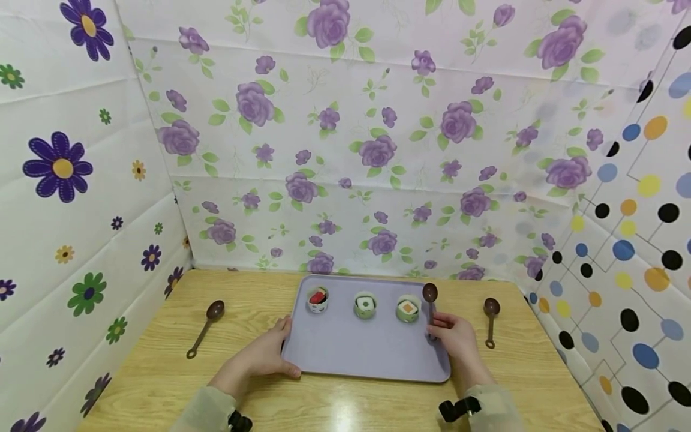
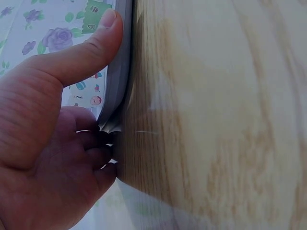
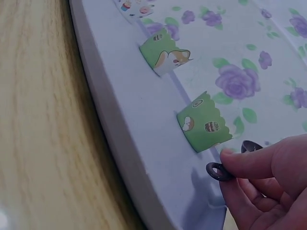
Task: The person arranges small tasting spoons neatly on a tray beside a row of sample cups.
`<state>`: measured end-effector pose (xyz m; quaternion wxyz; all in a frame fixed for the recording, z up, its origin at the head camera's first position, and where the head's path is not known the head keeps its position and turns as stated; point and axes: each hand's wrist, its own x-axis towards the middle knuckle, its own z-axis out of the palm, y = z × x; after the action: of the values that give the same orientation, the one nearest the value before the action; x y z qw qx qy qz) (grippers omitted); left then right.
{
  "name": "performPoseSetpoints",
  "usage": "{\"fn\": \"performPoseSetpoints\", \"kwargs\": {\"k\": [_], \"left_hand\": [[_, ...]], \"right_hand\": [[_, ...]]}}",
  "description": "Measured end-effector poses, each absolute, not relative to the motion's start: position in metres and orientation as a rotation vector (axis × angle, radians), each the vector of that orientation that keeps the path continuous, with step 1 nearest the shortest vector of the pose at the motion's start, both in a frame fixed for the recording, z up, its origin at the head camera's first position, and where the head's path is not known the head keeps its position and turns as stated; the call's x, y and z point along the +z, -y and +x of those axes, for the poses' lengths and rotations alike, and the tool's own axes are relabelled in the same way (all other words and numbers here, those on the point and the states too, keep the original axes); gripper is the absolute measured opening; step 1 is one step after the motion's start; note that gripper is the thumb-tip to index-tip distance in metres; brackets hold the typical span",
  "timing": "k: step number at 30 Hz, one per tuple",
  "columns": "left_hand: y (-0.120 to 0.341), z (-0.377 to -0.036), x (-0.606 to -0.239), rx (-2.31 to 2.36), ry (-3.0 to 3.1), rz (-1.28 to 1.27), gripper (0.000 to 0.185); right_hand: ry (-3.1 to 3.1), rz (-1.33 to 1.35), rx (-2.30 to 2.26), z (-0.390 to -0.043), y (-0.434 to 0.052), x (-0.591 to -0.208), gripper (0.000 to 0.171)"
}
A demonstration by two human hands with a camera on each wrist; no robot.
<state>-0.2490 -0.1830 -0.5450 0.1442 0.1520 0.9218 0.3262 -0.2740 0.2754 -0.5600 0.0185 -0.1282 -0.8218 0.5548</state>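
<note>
A lilac tray (image 1: 351, 354) lies in the middle of the wooden worktop (image 1: 162, 384), its long side parallel to the near edge. The left hand (image 1: 264, 355) grasps the tray's left rim near the near-left corner: in the left wrist view the thumb (image 2: 91, 48) lies on top of the rim while the curled fingers (image 2: 96, 158) tuck under it against the wood.

The right hand (image 1: 456, 337) rests at the tray's right side and pinches the ringed handle end of a dark brown spoon (image 1: 430, 300); the spoon's bowl points toward the far edge of the worktop, over the tray's far-right part. In the right wrist view the thumb and fingertips (image 3: 240, 160) close on the handle's ring just above the tray surface.

Three small paper cups stand in a row along the far side of the tray: one with red filling (image 1: 317, 299) to the left, one with white filling (image 1: 365, 305) in the middle, one with orange filling (image 1: 408, 308) to the right, just beside the held spoon.

A second spoon (image 1: 490, 321) lies on the worktop to the right of the tray, near the right hand but apart from it. A third spoon (image 1: 206, 327) lies well to the left, toward the left edge of the worktop. Flower-patterned sheets (image 1: 345, 150) wall in the far edge and the sides.
</note>
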Motion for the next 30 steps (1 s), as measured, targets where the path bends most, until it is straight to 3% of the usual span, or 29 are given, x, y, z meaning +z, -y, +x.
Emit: {"fn": "performPoseSetpoints", "kwargs": {"k": [30], "left_hand": [[0.184, -0.252, -0.55, 0.961, -2.658, 0.451, 0.134]], "right_hand": [[2.774, -0.226, 1.102, -0.276, -0.256, -0.561, 0.03]]}}
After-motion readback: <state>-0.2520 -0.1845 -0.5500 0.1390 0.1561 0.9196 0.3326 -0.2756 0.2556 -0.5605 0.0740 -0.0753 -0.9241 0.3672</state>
